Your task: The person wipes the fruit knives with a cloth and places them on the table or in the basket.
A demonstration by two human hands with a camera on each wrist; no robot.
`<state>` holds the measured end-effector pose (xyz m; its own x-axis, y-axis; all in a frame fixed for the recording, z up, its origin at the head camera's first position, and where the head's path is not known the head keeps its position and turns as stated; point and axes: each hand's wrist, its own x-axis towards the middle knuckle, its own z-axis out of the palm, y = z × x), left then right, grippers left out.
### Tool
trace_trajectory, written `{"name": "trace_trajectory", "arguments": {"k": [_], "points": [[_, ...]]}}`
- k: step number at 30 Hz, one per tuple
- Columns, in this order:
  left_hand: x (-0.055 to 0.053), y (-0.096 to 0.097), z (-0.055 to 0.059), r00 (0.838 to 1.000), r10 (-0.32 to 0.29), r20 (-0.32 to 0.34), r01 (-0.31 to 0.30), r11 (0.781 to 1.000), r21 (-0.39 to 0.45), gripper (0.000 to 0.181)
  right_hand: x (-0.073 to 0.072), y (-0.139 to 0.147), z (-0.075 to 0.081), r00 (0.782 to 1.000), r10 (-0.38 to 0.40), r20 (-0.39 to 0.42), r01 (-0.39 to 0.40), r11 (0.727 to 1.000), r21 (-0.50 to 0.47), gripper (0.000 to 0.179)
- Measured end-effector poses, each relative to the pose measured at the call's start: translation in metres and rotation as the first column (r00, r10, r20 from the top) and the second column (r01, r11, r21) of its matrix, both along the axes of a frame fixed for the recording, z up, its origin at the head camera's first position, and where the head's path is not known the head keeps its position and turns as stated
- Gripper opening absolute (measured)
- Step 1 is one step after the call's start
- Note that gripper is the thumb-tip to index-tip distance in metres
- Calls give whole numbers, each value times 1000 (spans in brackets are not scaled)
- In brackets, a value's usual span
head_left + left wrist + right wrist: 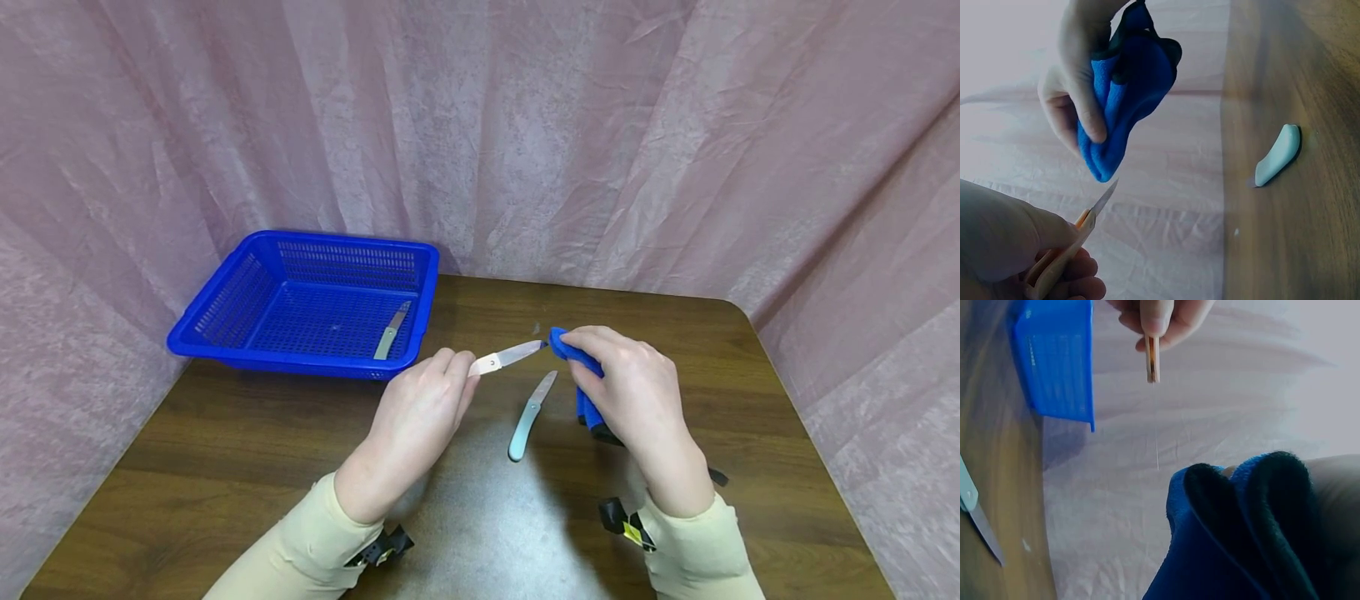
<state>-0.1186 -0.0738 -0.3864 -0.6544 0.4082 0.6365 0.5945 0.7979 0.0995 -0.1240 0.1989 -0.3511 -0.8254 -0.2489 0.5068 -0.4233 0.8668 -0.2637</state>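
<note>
Probably a light, stiff knife (517, 354), above the table (187, 450); clamped by left fingers (1082, 269) at its pale handle (486, 365), likely the safest hold, beside soft cloth (1141, 81) pinched in right fingers (588, 337).

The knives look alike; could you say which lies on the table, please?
The knife with the aqua handle; the green one is in the basket, and the left hand holds the cream one.

Taking twelve as straight ahead of the person, I see the left forearm (292, 542) angling towards half past one, the left hand (423, 396) gripping with curled fingers. The right forearm (697, 546) slants towards eleven, the right hand (637, 379) pinching between thumb and fingers.
</note>
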Motion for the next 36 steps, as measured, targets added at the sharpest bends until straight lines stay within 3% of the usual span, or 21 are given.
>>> {"name": "trace_trajectory", "arguments": {"k": [19, 36], "points": [[1, 3, 0, 1000, 2, -24, -2, 1000, -23, 18, 11, -31, -3, 981, 155, -113, -150, 987, 53, 33], [6, 3, 2, 1000, -3, -21, 2, 999, -34, 18, 18, -40, -4, 980, 179, -86, -174, 983, 62, 35]]}}
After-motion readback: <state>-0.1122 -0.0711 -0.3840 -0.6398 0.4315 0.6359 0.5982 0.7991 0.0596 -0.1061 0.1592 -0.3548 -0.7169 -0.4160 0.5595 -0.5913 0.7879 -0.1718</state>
